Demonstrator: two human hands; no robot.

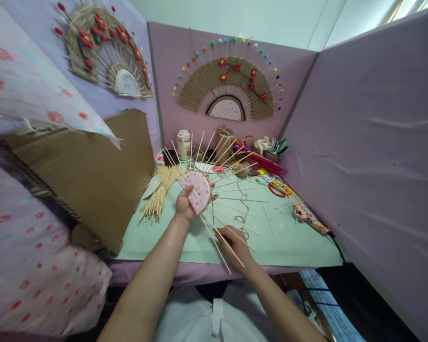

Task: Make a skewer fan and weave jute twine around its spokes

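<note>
My left hand [186, 204] grips a half-round fan base [197, 187] covered in pink flowered fabric, thumb on its face and fingers behind. Thin wooden sticks [235, 198] radiate from the base's curved edge, up, right and down towards me. Below the base, my right hand [233, 244] is closed behind the lowest sticks, its fingertips pinched together. A thin strand of twine seems to run from the base's edge down to those fingertips; the sticks partly hide the pinch. Loose twine [240, 220] lies in loops on the table beside this hand.
Left on the green tabletop [299, 249] lie a bundle of sticks [160, 194] and a white spoon-shaped piece [152, 186]. Scissors [278, 188] and a flowered glue gun [309, 218] lie right. Jar [183, 145] and twine spool [224, 147] stand behind; cardboard [92, 171] leans left.
</note>
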